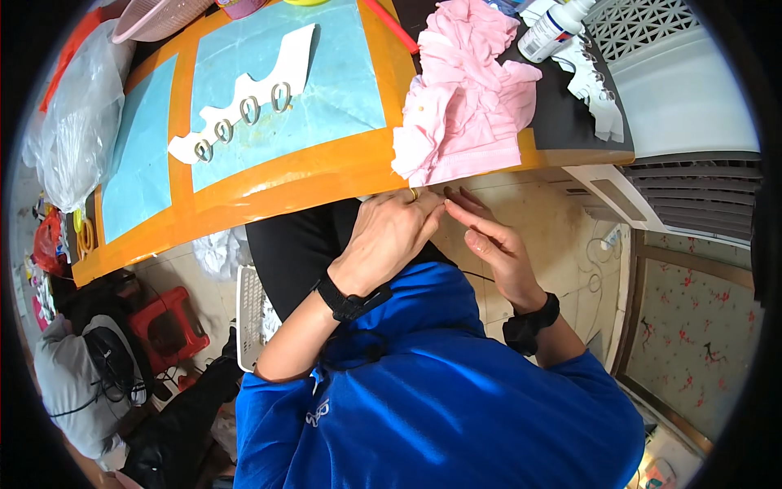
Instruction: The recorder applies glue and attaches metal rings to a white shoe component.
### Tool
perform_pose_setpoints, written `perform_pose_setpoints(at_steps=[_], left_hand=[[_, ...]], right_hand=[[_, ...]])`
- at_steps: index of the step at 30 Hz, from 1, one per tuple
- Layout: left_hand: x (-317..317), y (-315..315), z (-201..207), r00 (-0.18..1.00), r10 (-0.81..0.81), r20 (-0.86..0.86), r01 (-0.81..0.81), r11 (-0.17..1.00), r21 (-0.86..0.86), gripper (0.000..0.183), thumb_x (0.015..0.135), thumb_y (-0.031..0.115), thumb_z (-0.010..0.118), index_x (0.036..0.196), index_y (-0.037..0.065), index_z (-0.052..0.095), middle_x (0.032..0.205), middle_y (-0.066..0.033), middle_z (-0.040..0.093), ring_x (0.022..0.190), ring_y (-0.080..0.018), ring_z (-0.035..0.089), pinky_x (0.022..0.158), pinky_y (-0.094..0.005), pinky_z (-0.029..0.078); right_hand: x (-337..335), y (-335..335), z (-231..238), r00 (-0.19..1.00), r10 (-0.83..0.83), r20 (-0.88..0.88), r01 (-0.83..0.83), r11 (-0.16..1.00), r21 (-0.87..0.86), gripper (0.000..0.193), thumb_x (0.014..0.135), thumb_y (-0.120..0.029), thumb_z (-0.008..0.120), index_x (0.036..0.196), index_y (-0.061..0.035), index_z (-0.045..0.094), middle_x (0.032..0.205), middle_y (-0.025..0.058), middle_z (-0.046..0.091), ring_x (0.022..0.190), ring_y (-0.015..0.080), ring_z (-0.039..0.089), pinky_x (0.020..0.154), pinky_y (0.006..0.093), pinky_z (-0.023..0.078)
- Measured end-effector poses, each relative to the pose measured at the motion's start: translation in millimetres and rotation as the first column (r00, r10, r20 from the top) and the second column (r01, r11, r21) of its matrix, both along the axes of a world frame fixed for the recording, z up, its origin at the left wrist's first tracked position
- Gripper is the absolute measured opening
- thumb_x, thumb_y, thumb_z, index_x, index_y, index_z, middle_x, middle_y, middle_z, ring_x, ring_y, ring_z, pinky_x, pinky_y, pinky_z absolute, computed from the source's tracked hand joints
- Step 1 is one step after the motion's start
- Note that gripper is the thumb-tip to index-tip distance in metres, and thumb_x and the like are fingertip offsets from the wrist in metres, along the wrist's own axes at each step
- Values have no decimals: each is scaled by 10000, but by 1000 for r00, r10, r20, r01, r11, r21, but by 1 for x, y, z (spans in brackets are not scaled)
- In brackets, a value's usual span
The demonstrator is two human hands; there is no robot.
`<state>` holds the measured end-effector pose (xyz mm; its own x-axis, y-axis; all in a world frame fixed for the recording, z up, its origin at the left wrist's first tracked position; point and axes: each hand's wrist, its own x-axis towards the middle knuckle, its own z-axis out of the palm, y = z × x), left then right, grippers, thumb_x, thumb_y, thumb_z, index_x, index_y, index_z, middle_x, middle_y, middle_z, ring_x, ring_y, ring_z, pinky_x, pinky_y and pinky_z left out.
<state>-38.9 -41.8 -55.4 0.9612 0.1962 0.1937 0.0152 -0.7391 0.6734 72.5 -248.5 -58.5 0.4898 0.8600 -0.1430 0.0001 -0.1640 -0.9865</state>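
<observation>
My left hand [387,231], with a gold-coloured ring on one finger, is held back upward just below the table's front edge. Its fingers stretch to the right, lying close together; part of them is hidden. My right hand [495,243] meets it from the right, fingers extended and thumb apart, its fingertips touching the left fingers. Neither hand visibly holds anything. On the blue-covered tabletop beyond them lies a white notched strip [244,99] with several oval metal rings [251,110] along its edge. A crumpled pink cloth [468,98] lies at the table edge, nearest my right hand.
Orange tape [301,191] borders the table. A white bottle [554,31] and another notched strip [593,90] are at the back right, near a white slatted appliance [692,191]. A plastic bag [77,122] hangs left; a red stool [169,326] and white basket [248,318] stand below.
</observation>
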Motion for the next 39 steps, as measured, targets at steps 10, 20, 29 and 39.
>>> perform_pose_setpoints(at_steps=[10,20,29,39], left_hand=[[4,-3,-4,995,39,96,-46,996,70,87,924,120,723,888,44,702,862,-133,718,796,-350,721,711,-440,563],[-6,10,-2,989,126,-76,-141,962,-232,210,1016,188,737,1093,10,816,881,-164,785,802,-279,773,752,-372,583],[-6,8,-1,1000,-25,4,25,938,-347,212,1047,155,708,1167,4,797,973,-151,785,873,-299,775,795,-382,596],[-5,5,-4,992,-40,118,49,996,-76,150,986,161,731,1059,38,776,906,-131,700,844,-337,697,765,-431,566]], right_hand=[[-1,0,-3,1000,24,19,-25,999,22,474,1115,-268,628,1527,-34,626,1688,207,464,1640,329,274,1319,471,212],[-1,4,1,747,35,664,-12,999,-40,499,1017,-214,724,1506,-132,675,1723,250,370,1616,480,244,1298,555,233],[-2,7,5,444,94,891,13,994,-111,514,958,-189,781,1464,-141,706,1703,242,400,1597,524,241,1271,597,260],[-4,9,8,567,80,820,-48,997,-64,445,922,-98,806,1364,-69,757,1694,230,436,1613,511,237,1283,564,260]])
